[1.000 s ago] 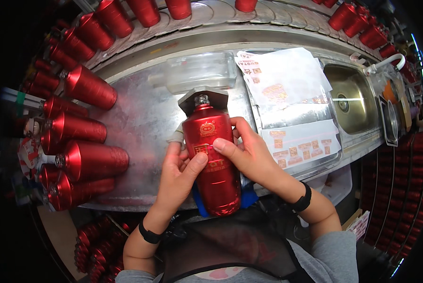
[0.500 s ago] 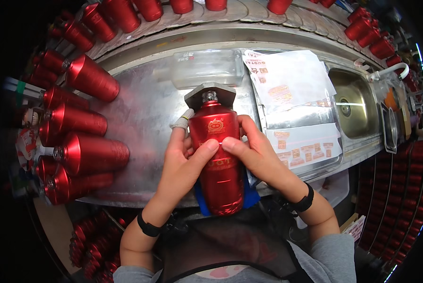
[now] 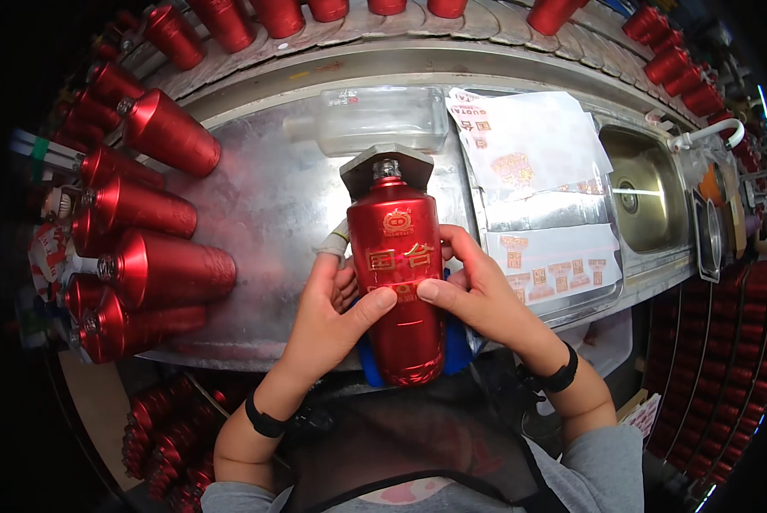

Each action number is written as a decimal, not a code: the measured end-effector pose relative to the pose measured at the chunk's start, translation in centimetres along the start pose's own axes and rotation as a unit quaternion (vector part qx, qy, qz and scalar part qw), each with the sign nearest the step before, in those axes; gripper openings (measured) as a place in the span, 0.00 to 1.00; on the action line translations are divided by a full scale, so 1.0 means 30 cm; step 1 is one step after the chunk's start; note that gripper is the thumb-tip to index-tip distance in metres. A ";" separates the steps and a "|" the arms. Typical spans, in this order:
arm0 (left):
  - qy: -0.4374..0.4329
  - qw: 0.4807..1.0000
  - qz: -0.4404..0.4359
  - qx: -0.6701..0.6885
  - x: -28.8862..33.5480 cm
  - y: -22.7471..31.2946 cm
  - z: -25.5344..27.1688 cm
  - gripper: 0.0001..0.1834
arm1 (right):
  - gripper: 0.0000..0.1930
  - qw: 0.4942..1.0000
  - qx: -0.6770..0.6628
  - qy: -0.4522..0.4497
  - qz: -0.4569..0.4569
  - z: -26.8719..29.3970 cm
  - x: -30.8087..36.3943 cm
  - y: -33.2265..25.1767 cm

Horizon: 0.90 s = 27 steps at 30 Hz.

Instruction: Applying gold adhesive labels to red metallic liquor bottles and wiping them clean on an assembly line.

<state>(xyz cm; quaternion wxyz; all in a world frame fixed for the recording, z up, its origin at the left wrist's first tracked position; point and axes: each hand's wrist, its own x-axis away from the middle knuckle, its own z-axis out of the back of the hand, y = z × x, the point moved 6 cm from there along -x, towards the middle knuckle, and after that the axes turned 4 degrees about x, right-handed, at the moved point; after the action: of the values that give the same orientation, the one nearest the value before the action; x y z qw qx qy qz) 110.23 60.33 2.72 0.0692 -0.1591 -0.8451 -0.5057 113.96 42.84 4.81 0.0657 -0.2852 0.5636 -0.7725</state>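
A glossy red bottle (image 3: 398, 333) with gold markings and a clear glass neck lies in front of me, its neck pointing away. Its neck end rests at a dark angular metal stand (image 3: 417, 168), and a blue cloth or pad (image 3: 458, 349) shows under its base. My left hand (image 3: 342, 295) grips the left side, thumb pressed on the front; a pale cover wraps one fingertip. My right hand (image 3: 464, 286) holds the right side, its thumb also on the front, close to the left thumb. The fingers behind the bottle are partly hidden.
Several red bottles (image 3: 165, 269) lie on the left of the metal worktop (image 3: 255, 184). A clear glass bottle (image 3: 383, 120) lies at the back. Decal sheets (image 3: 528, 141) cover a tray on the right, beside a sink (image 3: 644, 192). More red bottles (image 3: 221, 21) stand on a conveyor (image 3: 434, 32) behind.
Both thumbs have slid down the bottle's front toward its base, uncovering gold characters above them. Along the conveyor, the bottles have shifted.
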 end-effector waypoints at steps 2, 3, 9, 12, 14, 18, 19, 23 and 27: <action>-0.007 1.000 0.007 -0.001 -0.006 0.000 -0.001 0.49 | 0.35 1.000 -0.004 -0.001 0.002 0.006 0.003 0.005; -0.014 1.000 0.016 -0.001 -0.009 -0.003 -0.002 0.49 | 0.34 1.000 -0.008 -0.002 0.002 0.008 0.003 0.008; -0.025 1.000 0.007 0.015 -0.004 -0.001 0.002 0.49 | 0.33 0.999 -0.035 -0.006 0.018 -0.005 0.003 0.030; -0.045 0.999 0.007 0.009 -0.003 0.000 0.009 0.47 | 0.32 0.999 -0.033 -0.011 0.019 -0.003 0.007 0.016; -0.046 0.998 0.000 0.038 -0.007 -0.007 0.018 0.44 | 0.30 0.998 -0.046 -0.015 0.026 -0.004 0.004 0.033; -0.038 0.995 0.003 0.087 -0.004 -0.020 0.052 0.37 | 0.24 0.991 -0.120 -0.045 -0.041 0.007 0.009 0.027; -0.038 0.995 0.002 0.088 -0.004 -0.021 0.052 0.37 | 0.24 0.991 -0.119 -0.045 -0.040 0.008 0.013 0.029; -0.036 0.996 -0.006 0.081 -0.001 -0.023 0.042 0.37 | 0.23 0.991 -0.120 -0.047 -0.036 0.004 0.021 0.026; -0.034 0.998 -0.020 0.052 0.003 -0.025 0.017 0.40 | 0.23 0.997 -0.077 -0.018 0.018 -0.010 0.021 0.016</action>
<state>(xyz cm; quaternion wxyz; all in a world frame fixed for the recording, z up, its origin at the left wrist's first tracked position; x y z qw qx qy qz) 109.90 60.46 1.89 0.0386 -0.1553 -0.8750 -0.4569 113.19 42.64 4.54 0.0677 -0.2929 0.6250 -0.7204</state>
